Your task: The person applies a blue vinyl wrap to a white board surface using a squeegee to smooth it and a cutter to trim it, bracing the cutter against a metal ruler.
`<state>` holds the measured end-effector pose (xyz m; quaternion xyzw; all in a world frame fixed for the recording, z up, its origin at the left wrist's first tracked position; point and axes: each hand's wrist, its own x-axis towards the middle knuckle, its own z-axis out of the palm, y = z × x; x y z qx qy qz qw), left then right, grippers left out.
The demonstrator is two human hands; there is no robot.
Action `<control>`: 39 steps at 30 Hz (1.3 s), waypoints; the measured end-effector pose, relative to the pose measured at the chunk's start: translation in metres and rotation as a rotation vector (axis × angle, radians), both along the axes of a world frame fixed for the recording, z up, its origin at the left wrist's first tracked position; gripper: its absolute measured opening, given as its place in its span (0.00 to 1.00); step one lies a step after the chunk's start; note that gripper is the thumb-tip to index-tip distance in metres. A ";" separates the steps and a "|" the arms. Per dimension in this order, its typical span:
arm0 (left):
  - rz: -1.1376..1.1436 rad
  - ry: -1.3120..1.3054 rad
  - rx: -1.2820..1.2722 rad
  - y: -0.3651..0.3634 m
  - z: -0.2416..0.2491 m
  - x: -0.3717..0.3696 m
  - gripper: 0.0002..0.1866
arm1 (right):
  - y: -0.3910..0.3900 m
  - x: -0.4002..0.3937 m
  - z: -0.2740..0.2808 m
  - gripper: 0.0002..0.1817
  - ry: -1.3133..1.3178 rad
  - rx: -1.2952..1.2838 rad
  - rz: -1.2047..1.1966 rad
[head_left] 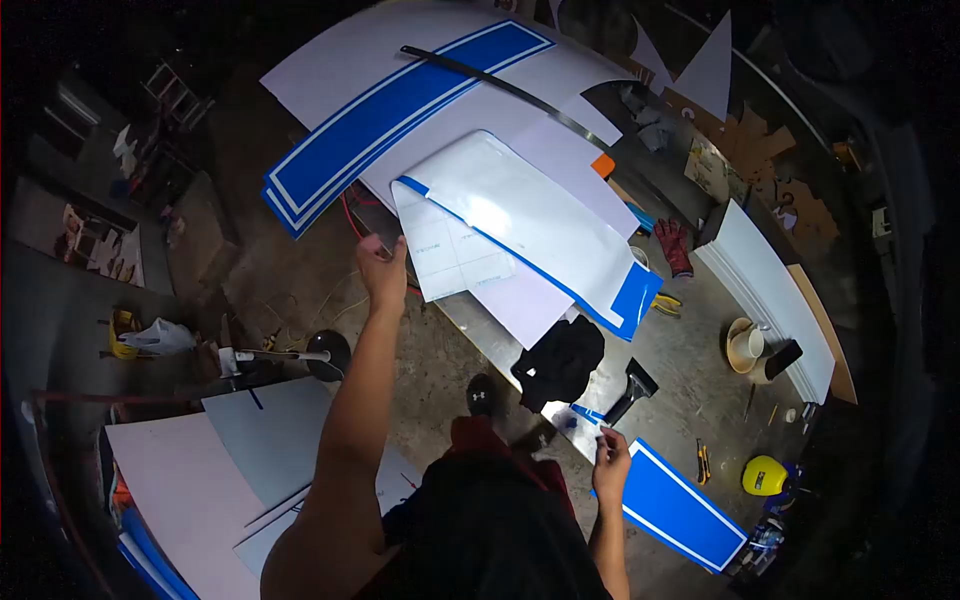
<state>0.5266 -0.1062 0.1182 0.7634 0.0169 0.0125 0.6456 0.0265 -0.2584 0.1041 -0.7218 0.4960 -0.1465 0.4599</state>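
My left hand (383, 265) is closed with its fingers curled, right beside the left edge of a white backing sheet (440, 255). Whether it pinches that edge I cannot make out. The backing sheet lies partly under a glossy white, blue-edged vinyl sheet (490, 190). My right hand (612, 465) is closed, fingertips pinched at the end of a small blue-and-white strip (588, 411). Just beyond it lies a black squeegee (632, 392). Close to my right wrist is a blue panel with a white border (680, 505).
A long blue bordered strip (400, 105) lies across pale panels, with a black bar (480, 75) over it. On the bench are a black cloth (560, 362), pliers (666, 304), a red glove (674, 247), a cutter knife (703, 462), cups (745, 345) and a yellow container (764, 476).
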 end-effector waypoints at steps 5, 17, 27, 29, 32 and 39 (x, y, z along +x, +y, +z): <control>-0.226 0.292 0.152 0.016 -0.051 -0.002 0.40 | -0.009 0.059 0.021 0.10 -0.023 -0.003 0.073; -0.301 -0.835 0.382 -0.036 0.143 -0.055 0.16 | -0.061 0.200 0.132 0.10 -0.395 -0.131 0.225; -0.150 -1.285 0.573 0.004 0.169 -0.059 0.15 | -0.032 0.289 0.255 0.40 -0.172 -1.021 0.906; -0.117 -1.304 0.597 0.013 0.166 -0.061 0.15 | -0.027 0.307 0.248 0.37 -0.128 -1.115 0.951; -0.081 -1.278 0.590 0.030 0.160 -0.069 0.09 | -0.022 0.337 0.235 0.30 -0.276 -1.167 0.928; 0.191 -0.886 0.486 0.047 0.138 -0.089 0.14 | -0.014 0.353 0.178 0.13 -0.421 -1.144 0.745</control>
